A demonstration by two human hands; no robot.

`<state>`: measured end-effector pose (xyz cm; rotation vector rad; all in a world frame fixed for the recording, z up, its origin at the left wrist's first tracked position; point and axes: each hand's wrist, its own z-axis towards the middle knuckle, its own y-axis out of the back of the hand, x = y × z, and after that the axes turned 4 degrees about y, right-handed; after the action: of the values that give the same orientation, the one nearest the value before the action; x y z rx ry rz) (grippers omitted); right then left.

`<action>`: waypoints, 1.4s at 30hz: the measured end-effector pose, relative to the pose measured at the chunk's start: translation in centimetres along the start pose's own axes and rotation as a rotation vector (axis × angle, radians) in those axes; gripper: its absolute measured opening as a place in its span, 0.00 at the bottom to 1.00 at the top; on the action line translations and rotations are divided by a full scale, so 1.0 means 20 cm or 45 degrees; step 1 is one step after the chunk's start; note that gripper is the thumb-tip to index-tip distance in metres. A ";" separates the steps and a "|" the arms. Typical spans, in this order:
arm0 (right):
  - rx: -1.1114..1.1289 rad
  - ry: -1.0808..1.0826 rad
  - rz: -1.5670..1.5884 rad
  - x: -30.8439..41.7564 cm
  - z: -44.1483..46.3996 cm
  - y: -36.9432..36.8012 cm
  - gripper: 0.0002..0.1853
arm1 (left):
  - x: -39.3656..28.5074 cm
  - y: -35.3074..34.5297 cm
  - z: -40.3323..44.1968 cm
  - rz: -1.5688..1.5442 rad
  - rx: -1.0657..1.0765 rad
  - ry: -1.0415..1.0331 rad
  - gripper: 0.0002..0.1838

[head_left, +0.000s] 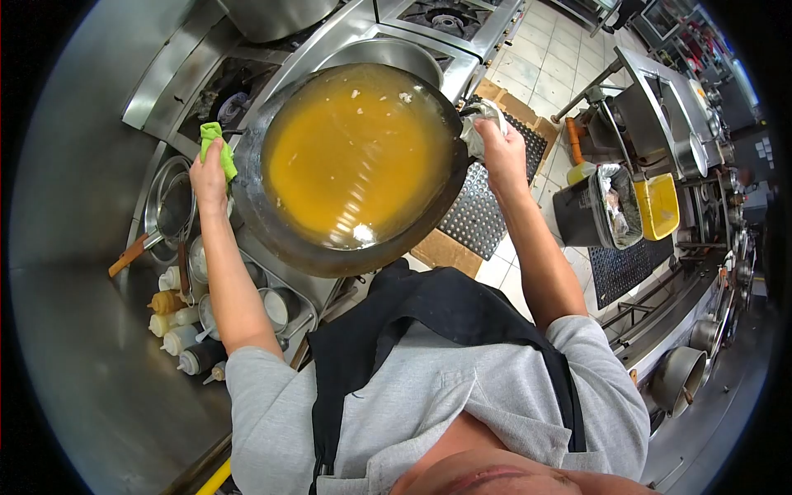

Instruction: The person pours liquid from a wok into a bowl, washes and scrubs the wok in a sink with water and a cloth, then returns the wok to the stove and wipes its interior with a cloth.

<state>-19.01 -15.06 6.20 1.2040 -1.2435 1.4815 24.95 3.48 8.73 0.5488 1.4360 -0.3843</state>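
A black apron [450,290] is worn over a grey shirt [445,355]. In front of the apron, one wok [330,261] is held up by two hands. One handle is gripped by the left hand [211,169], which is closed on one green cloth [216,148]; the opposite handle is gripped by the right hand [503,153] through one white cloth [478,136]. A wide pool of cloudy amber liquid [355,157] is contained in the wok, with a few pale bits scattered over it. Whether the wok is also supported from below cannot be told.

To the left, at least seven squeeze bottles [179,338] are clustered, by which tan, cream, white and dark colours are shown. Just beside them, several metal containers [280,308] are crowded together, their contents not clearly made out. Farther along, one round strainer [174,200] with a wooden handle is set down.

Beyond the wok, one wide metal bowl [419,59] is partly hidden by its rim, and one large pot [276,18] is cut off by the upper edge of the view.

On the right, refuse is held in one lined dark bin [576,216], with one yellow tub [662,208] set against it. Two perforated black mats [475,206] are laid on the floor.
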 end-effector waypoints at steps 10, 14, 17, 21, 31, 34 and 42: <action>0.003 -0.004 -0.027 -0.03 0.00 -0.02 0.10 | 0.01 0.02 0.00 0.020 -0.022 0.016 0.16; 0.015 0.003 0.030 -0.01 -0.02 -0.04 0.10 | 0.03 0.03 0.01 0.016 0.004 0.015 0.16; 0.010 -0.007 0.047 -0.01 -0.02 -0.04 0.10 | 0.02 0.03 0.01 0.027 0.002 0.013 0.17; -0.003 -0.019 0.024 -0.02 -0.01 -0.04 0.10 | 0.03 0.03 0.02 0.020 0.019 0.020 0.16; 0.019 -0.051 0.004 -0.05 0.02 -0.03 0.11 | 0.06 0.02 0.04 -0.030 0.028 0.011 0.15; -0.008 -0.024 -0.012 -0.05 0.02 -0.03 0.11 | 0.05 0.00 0.03 -0.035 -0.006 -0.002 0.14; -0.010 -0.087 0.041 -0.10 0.07 -0.01 0.11 | 0.04 0.00 0.06 0.003 0.006 0.021 0.14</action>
<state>-18.26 -16.53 4.39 1.2440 -1.3187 1.4682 26.01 2.79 7.96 0.5587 1.4501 -0.3823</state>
